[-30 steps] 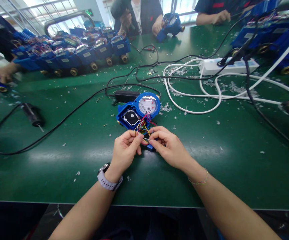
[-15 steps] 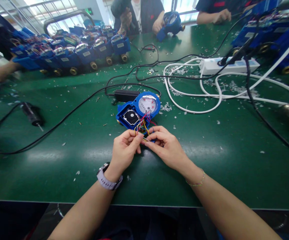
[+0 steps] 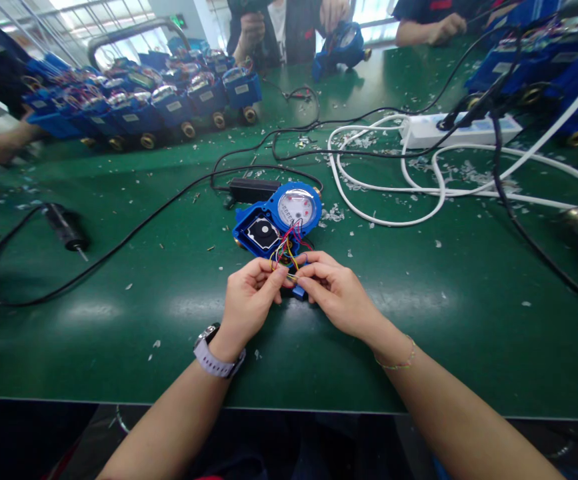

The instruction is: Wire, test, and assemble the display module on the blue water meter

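A blue water meter [image 3: 277,223] with a round white dial lies open on the green table [image 3: 119,333], just beyond my hands. Coloured wires [image 3: 289,248] run from it towards me. My left hand [image 3: 249,300], with a watch at the wrist, pinches the wire ends with closed fingers. My right hand [image 3: 336,293] pinches the same wires from the right, its fingertips touching those of the left. A small blue part [image 3: 299,292] shows under my right fingers.
A black screwdriver tool [image 3: 66,228] with its cable lies at left. A black adapter [image 3: 253,190], white cable loops [image 3: 393,193] and a power strip [image 3: 461,130] lie beyond. Rows of blue meters [image 3: 159,107] stand at back left. Other people's hands work at the far and left edges.
My hands stay pinched on the wires with only small finger shifts. The person at the far side has moved their hands over their meter.
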Tool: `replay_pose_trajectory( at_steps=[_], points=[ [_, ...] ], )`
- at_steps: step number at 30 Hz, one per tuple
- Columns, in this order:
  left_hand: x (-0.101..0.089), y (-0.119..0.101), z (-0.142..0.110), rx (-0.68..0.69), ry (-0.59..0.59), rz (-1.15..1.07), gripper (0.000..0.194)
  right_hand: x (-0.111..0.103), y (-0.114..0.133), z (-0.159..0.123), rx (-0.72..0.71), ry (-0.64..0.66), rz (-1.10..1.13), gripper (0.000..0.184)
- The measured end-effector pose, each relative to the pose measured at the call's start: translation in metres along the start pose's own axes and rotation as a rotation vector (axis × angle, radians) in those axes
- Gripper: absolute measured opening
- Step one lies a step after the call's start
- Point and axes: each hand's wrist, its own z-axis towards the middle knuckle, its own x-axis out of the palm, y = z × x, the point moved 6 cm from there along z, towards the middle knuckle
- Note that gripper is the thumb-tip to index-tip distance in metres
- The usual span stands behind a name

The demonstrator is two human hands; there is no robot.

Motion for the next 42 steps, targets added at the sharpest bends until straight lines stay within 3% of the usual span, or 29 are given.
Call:
replay_pose_trajectory(
  at_steps=[6, 10, 14, 27, 36, 42],
  points=[
    [-0.001, 0.001, 0.000, -0.002, 0.003, 0.002, 0.016, 0.000, 0.002, 0.000, 0.010, 0.016, -0.021, 0.018],
    [0.000, 0.000, -0.001, -0.011, 0.003, 0.026, 0.016, 0.002, 0.004, -0.001, 0.020, -0.017, -0.042, 0.006],
    [0.000, -0.002, -0.001, 0.003, -0.007, 0.068, 0.018, 0.001, 0.004, 0.000, 0.007, -0.061, -0.067, 0.009],
    [-0.005, -0.002, 0.003, -0.003, -0.007, 0.048, 0.023, -0.006, 0.002, 0.001, 0.004, -0.025, -0.002, 0.018],
    [-0.018, -0.005, 0.007, 0.050, -0.078, 0.051, 0.020, -0.030, 0.008, 0.001, -0.053, -0.220, -0.083, 0.012],
    [-0.028, -0.009, 0.009, 0.133, -0.135, 0.089, 0.020, -0.039, 0.007, 0.001, -0.032, -0.292, -0.229, 0.028]
  ],
)
